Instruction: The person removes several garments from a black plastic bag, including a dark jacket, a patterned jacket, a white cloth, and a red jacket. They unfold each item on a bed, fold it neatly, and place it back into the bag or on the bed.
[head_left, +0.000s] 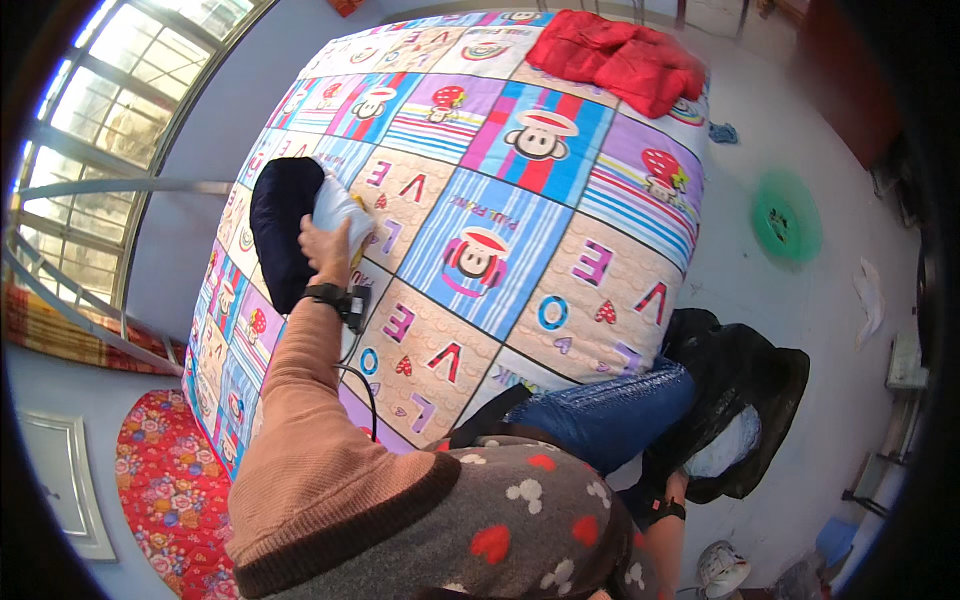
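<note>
My left hand reaches over the bed and touches a small pile of folded cloth, its fingers spread. The pile has a dark navy folded garment on the left and a white folded cloth on the right, with a bit of yellow at its edge. Low on the right, my right hand grips the edge of a large black plastic bag, its fingertips partly hidden. White material shows through the bag's opening. A shiny dark blue bundle lies between my body and the bag.
A patterned sheet covers the bed. A red quilted garment lies at its far corner. On the floor stand a green basin and a white patterned object. A red floral cover lies left, below a metal rail.
</note>
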